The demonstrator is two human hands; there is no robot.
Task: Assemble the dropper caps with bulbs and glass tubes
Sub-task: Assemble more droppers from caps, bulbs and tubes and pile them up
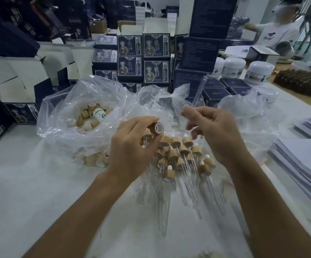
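Left of the fingers, a clear bag (80, 101) half hides bamboo caps; its bottle label is unreadable. The left hand (132, 146) pinches a round bamboo cap (158, 127) at its fingertips. The right hand (216, 131) pinches a thin glass tube (199, 90), blurred, rising above its fingertips.

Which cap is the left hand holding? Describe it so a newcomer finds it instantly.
Start at the heap of finished droppers on the white table, between the two forearms. Just above its left edge, the left hand pinches one bamboo cap at its fingertips. Unlike the heap's caps, it has no glass tube, and its open end faces the camera.
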